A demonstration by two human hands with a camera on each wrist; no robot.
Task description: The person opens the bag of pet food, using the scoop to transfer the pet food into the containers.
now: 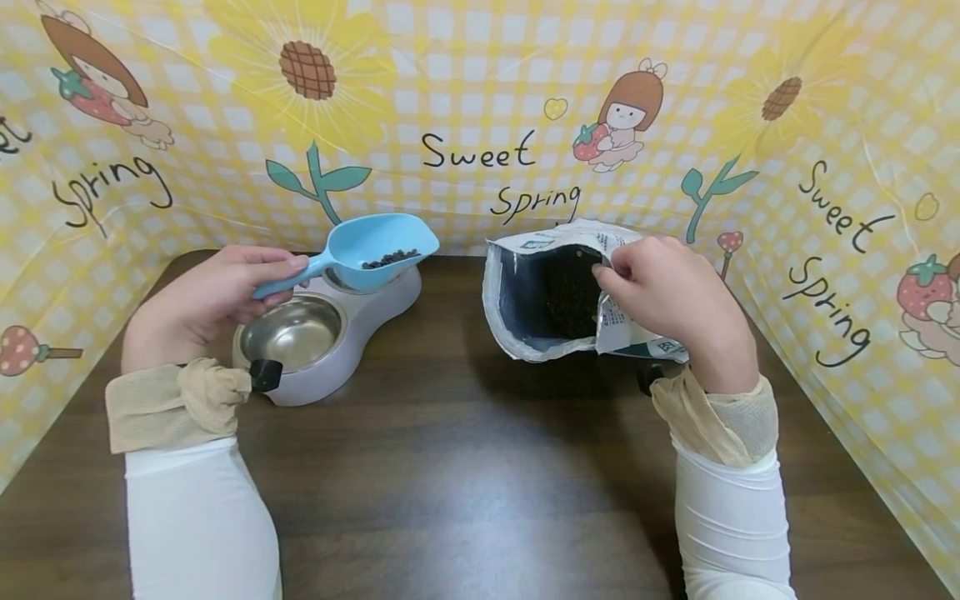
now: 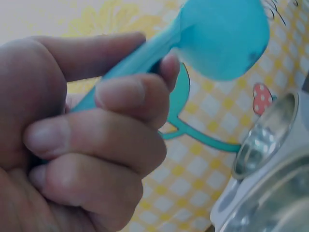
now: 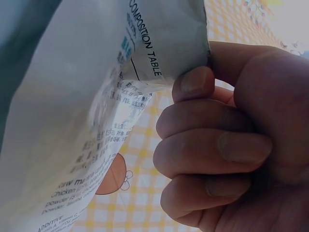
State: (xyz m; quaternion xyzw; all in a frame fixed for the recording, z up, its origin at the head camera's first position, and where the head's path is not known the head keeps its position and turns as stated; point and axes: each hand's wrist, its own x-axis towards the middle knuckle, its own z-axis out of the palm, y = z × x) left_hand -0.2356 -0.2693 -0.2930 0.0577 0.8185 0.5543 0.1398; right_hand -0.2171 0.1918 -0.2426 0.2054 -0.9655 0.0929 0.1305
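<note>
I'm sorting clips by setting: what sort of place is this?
Probably a small staged tabletop booth, not a real kitchen: a dark wood table walled by a yellow "Sweet Spring" cartoon backdrop, set for pet feeding with a double bowl feeder and an open kibble bag.

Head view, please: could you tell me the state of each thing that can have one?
Scoop: level, some dark kibble inside, above the far bowl.
Left hand: grips the scoop handle.
Food bag: open, kibble inside, mouth facing the camera.
Right hand: pinches the bag's edge.
Near bowl: empty.
Far bowl: mostly hidden by the scoop.
</note>
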